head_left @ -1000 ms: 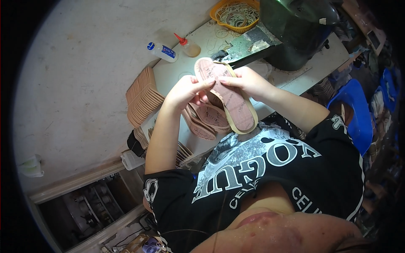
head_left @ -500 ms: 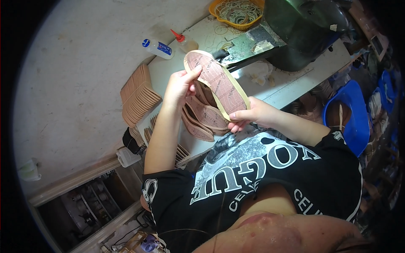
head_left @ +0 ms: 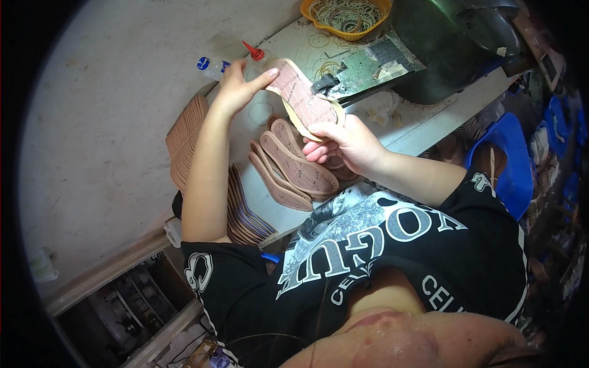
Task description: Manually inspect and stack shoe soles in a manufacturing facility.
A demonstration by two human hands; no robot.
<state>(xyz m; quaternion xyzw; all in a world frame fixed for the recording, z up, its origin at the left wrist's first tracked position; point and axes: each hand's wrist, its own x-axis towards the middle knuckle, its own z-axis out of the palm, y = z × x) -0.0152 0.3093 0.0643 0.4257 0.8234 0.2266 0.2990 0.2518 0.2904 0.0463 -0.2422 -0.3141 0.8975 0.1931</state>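
- The white worktable carries a dark machine and an orange basket of rubber bands.
- Pink insoles lie fanned near its front edge.
- One insole is held up over the table, seemingly being checked; a steady two-handed hold looks needed next.
- Left hand pinches its far end, right hand is closed on the near end.

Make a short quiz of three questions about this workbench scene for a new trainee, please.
1. True or false: both hands hold one insole above the table.
2. What lies in the orange basket? A) rubber bands B) screws C) buttons
3. Fill in: the glue bottle has a ____ tip.

Key: 1 true, the left hand at the far end and the right hand at the near end. 2 A. 3 red.
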